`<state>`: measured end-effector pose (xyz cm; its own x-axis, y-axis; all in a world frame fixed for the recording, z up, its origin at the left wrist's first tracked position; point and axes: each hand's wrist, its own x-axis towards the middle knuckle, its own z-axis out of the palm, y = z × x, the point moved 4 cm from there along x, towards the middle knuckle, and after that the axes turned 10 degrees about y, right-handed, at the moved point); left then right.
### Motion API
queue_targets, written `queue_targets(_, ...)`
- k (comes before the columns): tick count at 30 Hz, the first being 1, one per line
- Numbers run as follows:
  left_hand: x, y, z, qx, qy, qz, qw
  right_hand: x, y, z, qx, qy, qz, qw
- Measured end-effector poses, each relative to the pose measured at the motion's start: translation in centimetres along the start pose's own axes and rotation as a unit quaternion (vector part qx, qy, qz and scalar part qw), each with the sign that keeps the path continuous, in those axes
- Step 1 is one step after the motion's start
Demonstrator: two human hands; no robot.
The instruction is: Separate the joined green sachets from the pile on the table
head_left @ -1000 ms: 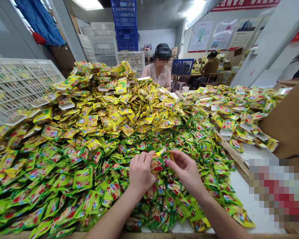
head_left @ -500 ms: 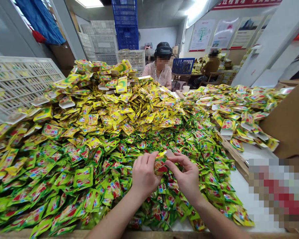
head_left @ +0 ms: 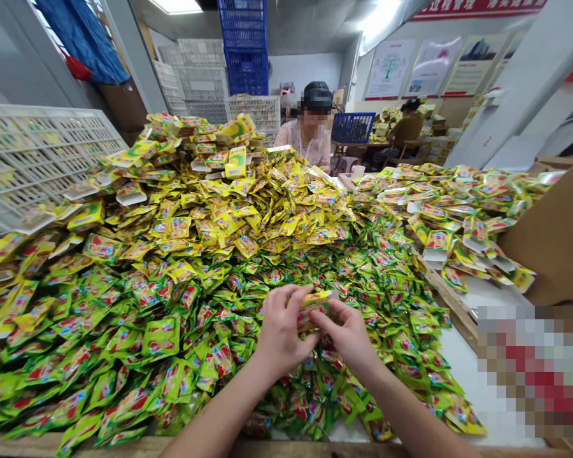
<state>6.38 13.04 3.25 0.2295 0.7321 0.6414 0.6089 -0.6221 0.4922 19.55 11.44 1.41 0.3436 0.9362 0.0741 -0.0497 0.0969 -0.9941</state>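
Observation:
Between my two hands is a small yellow and green printed box (head_left: 310,310), raised just above a heap of packets. My left hand (head_left: 282,324) grips its left end, with the fingers over the top. At the right end, my right hand (head_left: 346,331) pinches the box between thumb and fingers. Fingers hide much of the box's front and its right end. Green sachets (head_left: 160,337) with red print lie all around and under both hands. Beyond them rises a mound of yellow sachets (head_left: 248,210).
Yellow boxes (head_left: 236,162) lie atop the mound; more cartons (head_left: 437,245) lie right of a wooden strip (head_left: 451,299). A white crate (head_left: 42,159) leans at left, a brown cardboard box (head_left: 549,235) stands at right. A person (head_left: 310,130) sits across the table.
The box has turned between my hands, its front now tilted and more covered. The white flap that stood up at its right end no longer shows plainly.

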Motion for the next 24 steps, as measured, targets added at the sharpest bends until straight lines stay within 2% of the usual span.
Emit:
queue_targets(3,0.6,-0.8,-0.1,-0.143,-0.012,-0.117,0.983,0.4,-0.4,-0.5,0.069,0.031,0.027,0.997)
queue_targets(5,0.6,-1.3,0.5,-0.228,-0.045,-0.191,0.954,0.4,-0.6,-0.7,0.067,0.053,0.013,0.996)
queue_targets(8,0.2,-1.6,1.3,-0.316,-0.077,-0.257,0.91,0.6,-0.9,-1.5,0.057,0.107,-0.025,0.992)
queue_targets(10,0.1,-1.6,1.5,-0.339,-0.123,-0.261,0.895,1.4,-1.2,-2.3,0.04,0.102,-0.025,0.994)
queue_targets(12,0.2,-1.6,1.4,-0.318,-0.165,-0.236,0.903,3.2,-1.7,-3.4,-0.012,0.047,0.004,0.999)
queue_targets(14,0.7,-2.0,0.7,-0.27,-0.152,-0.204,0.929,5.9,-3.2,-5.4,-0.101,0.006,0.024,0.995)
queue_targets(15,1.0,-2.3,0.3,-0.244,-0.13,-0.193,0.941,7.6,-4.6,-6.9,-0.152,0.02,0.011,0.988)
queue_targets(16,1.2,-2.5,-0.1,-0.22,-0.106,-0.185,0.952,9.5,-6.6,-8.6,-0.204,0.055,-0.022,0.977)
queue_targets(17,1.5,-2.7,-0.4,-0.199,-0.085,-0.178,0.96,11.2,-9.2,-10.5,-0.247,0.121,-0.081,0.958)
queue_targets(18,1.6,-2.9,-0.6,-0.181,-0.07,-0.172,0.966,12.7,-12.1,-12.6,-0.281,0.225,-0.15,0.921)
queue_targets(20,1.7,-3.1,-0.8,-0.152,-0.054,-0.154,0.975,14.8,-17.2,-15.4,-0.294,0.336,-0.217,0.868)
queue_targets(22,1.7,-3.1,-0.9,-0.125,-0.043,-0.129,0.983,15.8,-20.6,-16.3,-0.316,0.391,-0.277,0.819)
queue_targets(24,1.6,-3.0,-0.8,-0.098,-0.035,-0.098,0.99,15.9,-21.5,-14.8,-0.356,0.373,-0.321,0.795)
